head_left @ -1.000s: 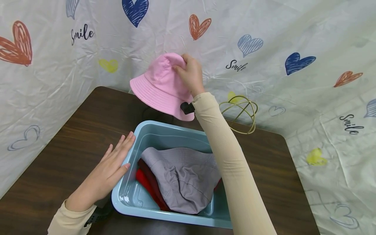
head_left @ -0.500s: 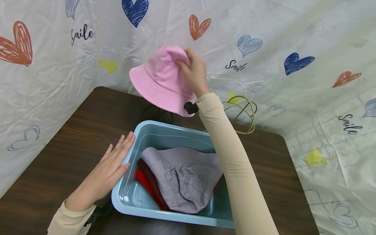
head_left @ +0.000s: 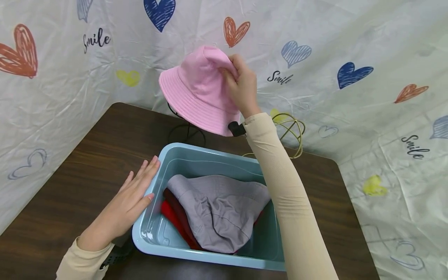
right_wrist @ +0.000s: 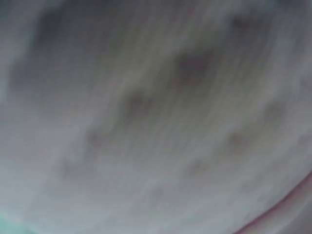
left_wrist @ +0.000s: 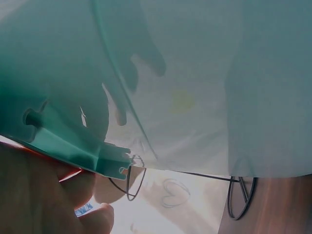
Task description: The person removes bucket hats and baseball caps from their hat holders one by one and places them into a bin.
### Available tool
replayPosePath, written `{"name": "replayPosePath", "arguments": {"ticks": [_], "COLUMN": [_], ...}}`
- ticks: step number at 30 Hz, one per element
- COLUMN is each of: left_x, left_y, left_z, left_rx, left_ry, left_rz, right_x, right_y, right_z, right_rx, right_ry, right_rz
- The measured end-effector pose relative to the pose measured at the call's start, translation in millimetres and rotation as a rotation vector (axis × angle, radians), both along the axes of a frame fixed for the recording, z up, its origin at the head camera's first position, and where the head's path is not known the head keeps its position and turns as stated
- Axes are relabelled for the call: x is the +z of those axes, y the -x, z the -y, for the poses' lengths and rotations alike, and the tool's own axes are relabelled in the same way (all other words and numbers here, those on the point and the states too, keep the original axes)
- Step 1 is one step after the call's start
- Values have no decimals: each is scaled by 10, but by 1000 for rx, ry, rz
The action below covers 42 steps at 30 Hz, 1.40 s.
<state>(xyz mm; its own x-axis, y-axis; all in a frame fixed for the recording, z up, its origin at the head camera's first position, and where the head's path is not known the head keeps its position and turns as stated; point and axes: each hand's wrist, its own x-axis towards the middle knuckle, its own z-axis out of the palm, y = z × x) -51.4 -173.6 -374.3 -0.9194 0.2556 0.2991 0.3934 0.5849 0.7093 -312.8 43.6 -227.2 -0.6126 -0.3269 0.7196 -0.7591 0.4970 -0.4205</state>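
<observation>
A pink bucket hat [head_left: 203,91] hangs in the air above the back of the table. My right hand [head_left: 243,85] pinches its crown between thumb and fingers, with the brim pointing down and left. Blurred pale cloth fills the right wrist view. Below stands a blue plastic tub [head_left: 210,152]. Inside it lies a grey bucket hat [head_left: 218,214] over dark red and bright red cloth [head_left: 171,216]. With fingers straight, my left hand [head_left: 122,206] rests against the tub's left rim. Several of its fingers [left_wrist: 83,190] show in the left wrist view beside the tub's glossy wall.
Behind the tub, partly covered by the pink hat, stands a black wire stand [head_left: 187,134]. A gold wire stand [head_left: 292,134] is at the back right, partly behind my right forearm. The dark wood table [head_left: 87,155] meets a white curtain printed with hearts [head_left: 196,23].
My right hand has risen and shifted right with the pink hat, uncovering more of the black wire stand. The left hand and the tub have stayed in place.
</observation>
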Motion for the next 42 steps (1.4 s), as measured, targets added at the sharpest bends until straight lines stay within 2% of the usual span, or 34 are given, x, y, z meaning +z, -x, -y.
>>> {"name": "replayPosePath", "arguments": {"ticks": [5, 8, 14, 18, 21, 24, 28, 30, 32, 35, 37, 40, 42], "left_x": [12, 14, 7, 11, 14, 16, 25, 31, 35, 40, 44, 42, 39], "left_y": [-1, 2, 5, -1, -2, 0, 2, 1, -1, 0, 0, -3, -7], "left_z": [14, 15, 4, 2, -4, -8, -1, 2, 1, -4, -9, -11, -11], "left_rx": [1, 2, -3, -3, -4, -8, -8, -7, -11, -18, -21, -21, -18], "left_ry": [-2, -9, -14, -12, -16, -20, -15, -17, -22, -26, -29, -25, -20], "left_rz": [-6, -5, -4, -9, -5, 0, 2, 2, 0, -6, -8, -6, -2], "right_x": [-71, -165, -328, -354, -344, -326, -314, -321, -325, -324, -304, -263, -234], "right_y": [-101, -136, -151, -137, -157, -200, -256, -273, -293, -327, -362, -423, -475], "right_z": [-103, -161, -266, -285, -288, -307, -362, -399, -440, -508, -551, -617, -652], "right_rx": [71, 99, 137, 141, 166, 253, 366, 387, 394, 410, 431, 486, 526], "right_ry": [-205, -263, -280, -256, -241, -178, 16, 132, 217, 283, 288, 227, 148], "right_rz": [-133, -137, -125, -138, -106, 1, 289, 427, 517, 570, 583, 591, 599]}}
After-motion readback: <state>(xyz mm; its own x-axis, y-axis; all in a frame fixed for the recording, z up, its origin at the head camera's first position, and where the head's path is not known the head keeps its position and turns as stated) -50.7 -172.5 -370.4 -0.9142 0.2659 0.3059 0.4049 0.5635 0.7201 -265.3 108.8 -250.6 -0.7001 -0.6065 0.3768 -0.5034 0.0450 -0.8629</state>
